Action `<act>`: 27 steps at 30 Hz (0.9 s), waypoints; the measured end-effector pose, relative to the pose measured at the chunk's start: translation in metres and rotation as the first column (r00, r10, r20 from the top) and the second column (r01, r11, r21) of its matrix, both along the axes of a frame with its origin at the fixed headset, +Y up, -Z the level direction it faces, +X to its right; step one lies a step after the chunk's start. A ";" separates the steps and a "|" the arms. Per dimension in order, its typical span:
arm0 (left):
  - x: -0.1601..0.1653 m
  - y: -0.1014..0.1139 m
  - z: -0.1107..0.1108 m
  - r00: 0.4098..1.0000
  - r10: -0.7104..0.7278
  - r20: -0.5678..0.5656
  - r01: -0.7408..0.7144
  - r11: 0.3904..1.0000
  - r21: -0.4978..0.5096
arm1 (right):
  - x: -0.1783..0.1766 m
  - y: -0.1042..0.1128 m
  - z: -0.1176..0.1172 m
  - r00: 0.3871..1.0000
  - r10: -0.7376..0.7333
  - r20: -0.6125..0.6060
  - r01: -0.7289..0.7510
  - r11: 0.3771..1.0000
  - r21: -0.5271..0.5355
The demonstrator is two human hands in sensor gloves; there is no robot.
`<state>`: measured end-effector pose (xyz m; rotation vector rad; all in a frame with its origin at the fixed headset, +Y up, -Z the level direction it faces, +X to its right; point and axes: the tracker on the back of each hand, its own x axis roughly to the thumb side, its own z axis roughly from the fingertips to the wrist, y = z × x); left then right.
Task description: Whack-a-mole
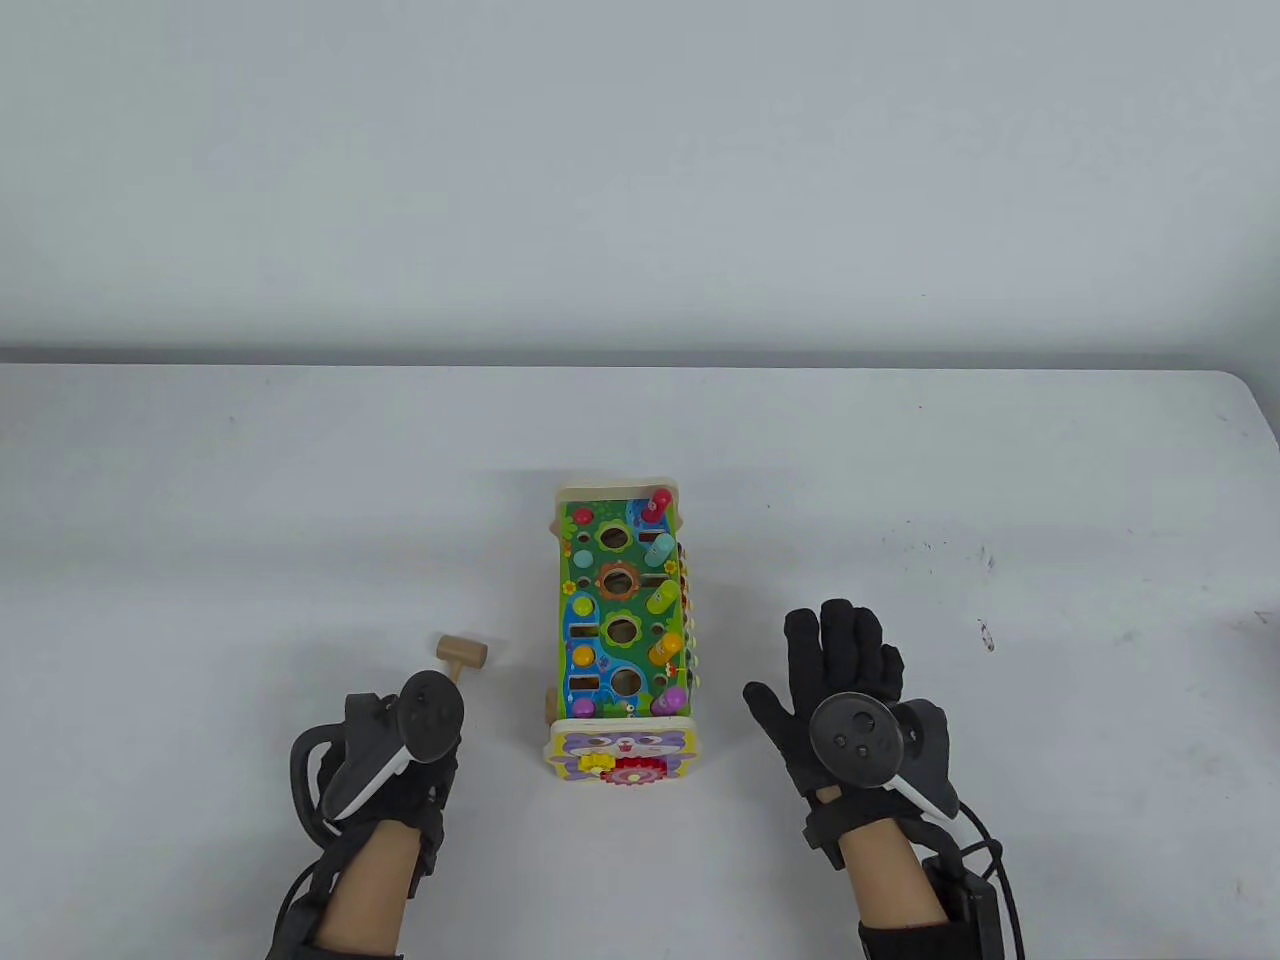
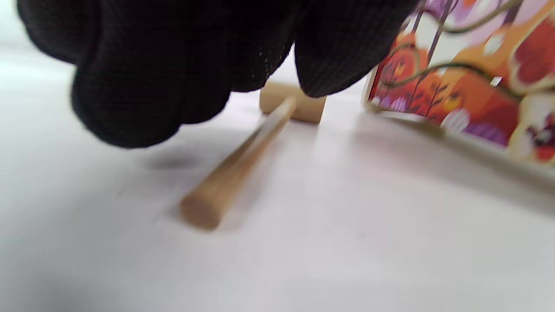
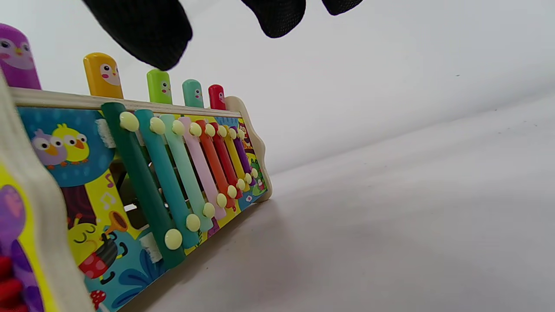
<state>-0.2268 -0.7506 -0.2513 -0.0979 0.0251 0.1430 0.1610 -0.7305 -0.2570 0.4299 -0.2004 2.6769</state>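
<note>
wooden hammer (image 1: 461,653) lies on the table (image 1: 900,480), left of the toy box (image 1: 620,640). my left hand (image 1: 400,750) hovers over its handle, fingers (image 2: 130,99) curled, not gripping. my right hand (image 1: 840,680) is flat, fingers spread, right of the box.

Right hand (image 1: 835,680) flat, left hand (image 1: 400,745) curled
</note>
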 end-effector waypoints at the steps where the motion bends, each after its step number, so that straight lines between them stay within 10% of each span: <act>1: 0.000 0.005 0.003 1.000 0.015 0.013 -0.015 0.998 0.054 | -0.001 0.001 0.001 1.000 0.001 -0.002 -0.001 1.000 0.009; 8: 0.016 0.028 0.022 0.986 0.049 0.160 -0.093 0.956 0.278 | -0.006 0.006 0.004 0.999 0.021 -0.031 -0.019 0.998 0.060; 27: 0.045 0.029 0.030 0.932 0.045 0.361 -0.127 0.970 0.208 | -0.008 0.006 0.007 0.999 0.016 -0.045 -0.013 0.998 0.063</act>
